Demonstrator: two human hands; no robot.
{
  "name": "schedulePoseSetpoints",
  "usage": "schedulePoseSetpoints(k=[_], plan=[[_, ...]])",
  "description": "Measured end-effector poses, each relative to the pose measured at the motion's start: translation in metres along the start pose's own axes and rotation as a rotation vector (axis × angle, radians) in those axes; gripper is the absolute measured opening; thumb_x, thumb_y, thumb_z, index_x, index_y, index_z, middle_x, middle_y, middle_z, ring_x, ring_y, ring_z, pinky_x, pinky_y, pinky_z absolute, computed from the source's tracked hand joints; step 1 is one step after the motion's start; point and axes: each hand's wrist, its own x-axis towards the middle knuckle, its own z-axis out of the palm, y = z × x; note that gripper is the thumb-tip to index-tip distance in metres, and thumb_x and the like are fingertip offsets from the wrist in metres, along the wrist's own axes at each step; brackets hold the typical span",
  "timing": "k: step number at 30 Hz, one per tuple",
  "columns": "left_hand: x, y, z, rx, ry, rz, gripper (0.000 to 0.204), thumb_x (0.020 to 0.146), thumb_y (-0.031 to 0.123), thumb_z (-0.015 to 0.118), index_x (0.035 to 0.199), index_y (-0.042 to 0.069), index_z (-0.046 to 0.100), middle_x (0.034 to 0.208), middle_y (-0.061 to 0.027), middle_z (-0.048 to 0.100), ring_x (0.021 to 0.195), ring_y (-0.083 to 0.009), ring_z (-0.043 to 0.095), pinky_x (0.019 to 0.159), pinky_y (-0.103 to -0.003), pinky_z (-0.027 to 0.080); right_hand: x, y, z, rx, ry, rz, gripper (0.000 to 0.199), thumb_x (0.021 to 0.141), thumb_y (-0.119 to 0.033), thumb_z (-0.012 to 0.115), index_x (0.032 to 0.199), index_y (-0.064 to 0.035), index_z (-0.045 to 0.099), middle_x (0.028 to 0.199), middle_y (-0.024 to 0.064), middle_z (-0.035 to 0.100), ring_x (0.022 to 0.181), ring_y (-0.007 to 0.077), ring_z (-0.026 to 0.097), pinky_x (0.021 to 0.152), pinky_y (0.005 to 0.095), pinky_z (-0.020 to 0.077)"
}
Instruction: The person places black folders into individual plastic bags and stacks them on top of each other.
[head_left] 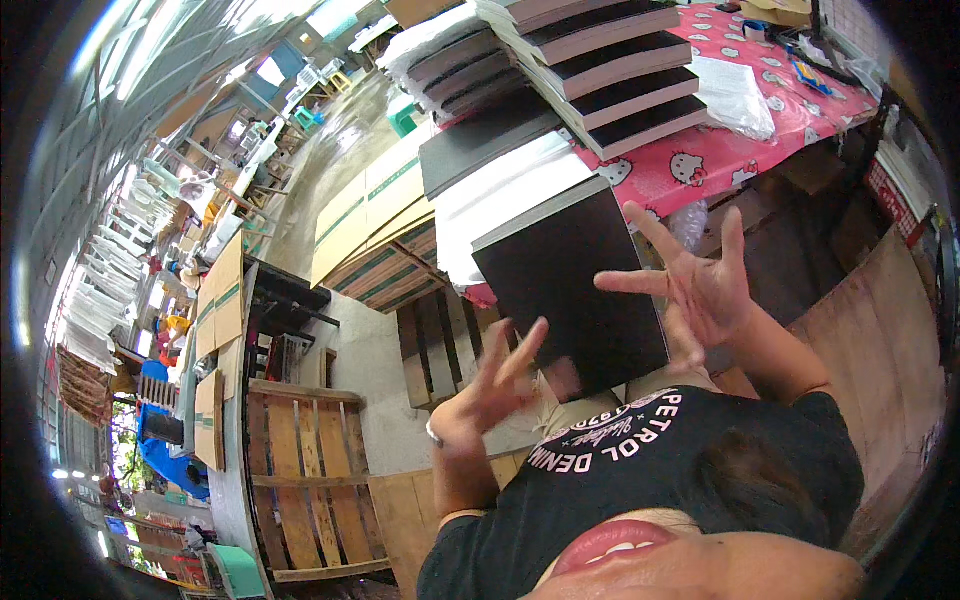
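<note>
A large black book (575, 285) with a pale page edge lies between my hands. Its far end is over white sheets (515, 205) at the table's edge, and its near end reaches my lap. My right hand (692, 285) is at the book's right side, fingers spread, some of them over the cover; touch cannot be made out. Near the lower left corner, my left hand (500, 385) is raised with fingers apart and slightly blurred. Neither hand grips anything. Beyond stands a tall stack of black books (625, 75), beside another black-covered book (485, 145).
A pink patterned cloth (690, 165) covers the table, with a clear plastic packet (730, 95) on it. Plastic-wrapped stacks (455, 65) stand at the back. Flat cardboard cartons (375, 215) are to the left, with a wooden pallet (315, 485) nearer me. Other workstations line the far left.
</note>
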Motion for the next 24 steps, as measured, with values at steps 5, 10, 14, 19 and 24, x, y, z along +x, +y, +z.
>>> schedulePoseSetpoints(k=[5,10,14,19,24], plan=[[0.027,0.017,0.033,0.880,0.141,-0.688,0.116,0.062,0.057,0.072,0.145,0.026,-0.002,0.146,-0.0224,-0.016,0.136,-0.0440,-0.004,0.107,-0.056,0.012,-0.006,0.016,0.000,-0.456,-0.007,-0.067,0.092,0.074,-0.054,0.059,0.145,-0.0306,0.005,0.148,0.0204,0.011,0.124,0.0377,0.033,0.102,0.0562,0.0231],[0.003,-0.014,0.024,0.587,0.261,-0.225,0.118,0.062,0.045,0.078,0.145,0.027,-0.004,0.145,-0.0199,-0.024,0.133,-0.0511,-0.001,0.102,-0.063,0.018,-0.003,0.018,-0.015,-0.317,-0.190,0.071,0.091,0.075,-0.063,0.052,0.145,-0.0292,0.005,0.146,0.0211,0.019,0.102,0.0376,0.058,0.092,0.0538,0.0414],[0.010,0.000,0.021,0.348,0.014,-0.285,0.117,0.059,0.040,0.081,0.144,0.028,0.001,0.145,-0.0232,-0.019,0.132,-0.0518,0.007,0.097,-0.064,0.027,-0.010,0.039,-0.023,0.706,-0.317,0.278,0.086,0.078,-0.069,0.040,0.145,-0.0281,0.004,0.145,0.0209,0.022,0.084,0.0329,0.064,0.087,0.0524,0.0464],[0.015,0.004,0.027,0.821,0.121,-0.526,0.110,0.060,0.043,0.079,0.145,0.024,0.012,0.146,-0.0259,-0.013,0.132,-0.0483,0.010,0.097,-0.061,0.030,-0.007,0.031,-0.014,-0.817,-0.143,-0.096,0.065,0.086,-0.051,0.049,0.140,-0.0229,0.029,0.146,0.0177,0.021,0.115,0.0344,0.050,0.095,0.0580,0.0365],[-0.007,0.021,0.001,-0.619,0.226,-0.089,0.087,0.075,0.052,0.065,0.136,0.011,0.019,0.134,-0.0182,0.000,0.114,-0.0360,0.032,0.080,-0.043,0.043,-0.006,0.035,-0.017,-0.945,-0.007,-0.194,0.043,0.087,-0.044,0.051,0.117,-0.0169,0.037,0.117,0.0120,0.027,0.092,0.0280,0.047,0.076,0.0508,0.0350]])
